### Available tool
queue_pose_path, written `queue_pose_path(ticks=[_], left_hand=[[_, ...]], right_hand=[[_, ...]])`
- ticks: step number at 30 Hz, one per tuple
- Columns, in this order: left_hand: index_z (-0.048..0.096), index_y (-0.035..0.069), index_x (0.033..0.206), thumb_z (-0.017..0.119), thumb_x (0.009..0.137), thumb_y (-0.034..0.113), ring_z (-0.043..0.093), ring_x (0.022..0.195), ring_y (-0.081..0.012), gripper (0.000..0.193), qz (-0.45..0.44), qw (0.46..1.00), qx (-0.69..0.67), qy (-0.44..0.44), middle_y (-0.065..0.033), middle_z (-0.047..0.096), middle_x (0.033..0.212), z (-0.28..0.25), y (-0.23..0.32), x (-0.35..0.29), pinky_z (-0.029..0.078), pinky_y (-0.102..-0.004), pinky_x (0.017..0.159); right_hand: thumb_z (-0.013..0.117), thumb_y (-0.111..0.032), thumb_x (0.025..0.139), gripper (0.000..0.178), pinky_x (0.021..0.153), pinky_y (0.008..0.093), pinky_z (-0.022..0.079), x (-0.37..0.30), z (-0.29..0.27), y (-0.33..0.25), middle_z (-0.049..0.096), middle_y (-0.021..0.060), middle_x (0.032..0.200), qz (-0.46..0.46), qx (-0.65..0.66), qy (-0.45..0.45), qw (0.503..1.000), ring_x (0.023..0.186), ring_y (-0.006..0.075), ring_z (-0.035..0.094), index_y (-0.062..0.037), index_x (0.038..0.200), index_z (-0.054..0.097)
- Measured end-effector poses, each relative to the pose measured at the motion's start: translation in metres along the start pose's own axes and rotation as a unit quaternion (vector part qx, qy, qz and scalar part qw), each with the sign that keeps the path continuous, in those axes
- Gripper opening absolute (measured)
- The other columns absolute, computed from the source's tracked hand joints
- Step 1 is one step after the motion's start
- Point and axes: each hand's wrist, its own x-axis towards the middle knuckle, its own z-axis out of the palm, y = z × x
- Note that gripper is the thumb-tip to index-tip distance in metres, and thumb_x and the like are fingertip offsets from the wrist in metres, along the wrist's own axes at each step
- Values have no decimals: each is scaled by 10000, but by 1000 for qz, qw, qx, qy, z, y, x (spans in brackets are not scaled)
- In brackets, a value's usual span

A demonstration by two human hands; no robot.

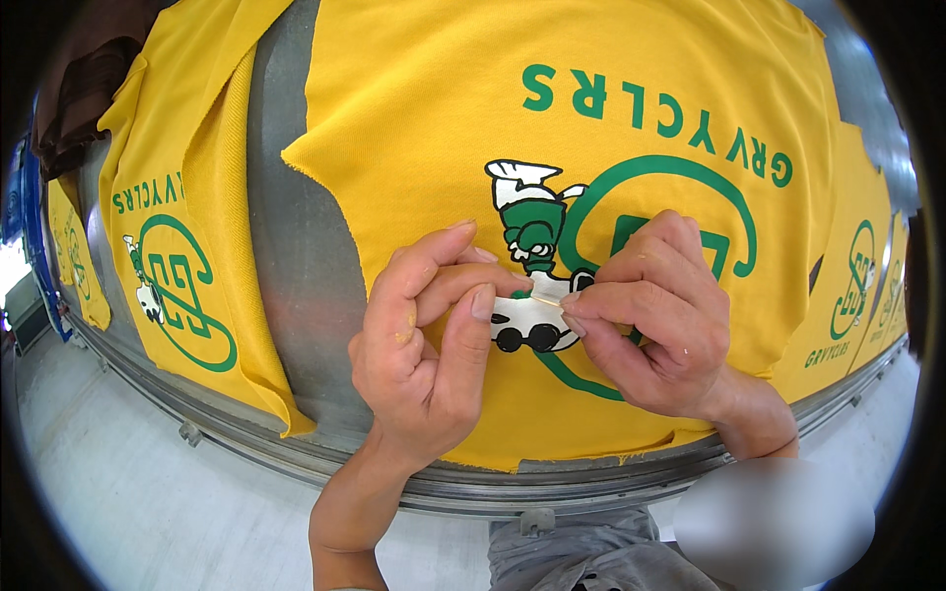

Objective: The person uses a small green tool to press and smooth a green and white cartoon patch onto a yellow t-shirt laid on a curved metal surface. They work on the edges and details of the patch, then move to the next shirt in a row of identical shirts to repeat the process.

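A yellow fabric panel point(414, 128) with green lettering, a large green emblem and a white-and-green cartoon figure point(533, 222) lies in front of me. Over the figure's white head, my right hand point(655, 305) pinches a thin, pale, narrow piece point(552, 299) between thumb and forefinger; its exact kind is too small to tell. My left hand point(424, 335) is beside it with fingers curved and thumb apart from the forefinger. That forefinger's tip reaches close to the pale piece's other end; whether it touches cannot be made out. Both hands cover parts of the emblem.
A grey metal table point(296, 227) carries the panel, with a rail point(463, 490) along its near edge. Another printed yellow panel point(212, 187) lies at left, partly folded, and more yellow panels point(838, 286) lie at right. Dark brown fabric point(89, 94) is bunched at the far left.
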Motion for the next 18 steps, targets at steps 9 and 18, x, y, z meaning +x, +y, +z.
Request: queue_pose_path(ticks=[9,18], left_hand=[[500,-97,1229,549,942,-24,645,868,-184,300,27,999,-11,26,-157,728,876,3,-3,2,492,-306,846],[466,-111,1262,493,981,55,616,987,-191,327,-39,997,-40,56,-132,712,896,1,9,3,457,-329,942]], right_hand=[[748,42,659,221,611,332,352,-1,-1,1,579,55,747,3,26,5,1000,673,225,481,-47,850,683],[696,84,703,135,670,289,396,11,-42,13,629,57,758,152,195,74,966,713,191,533,-1,805,677]])
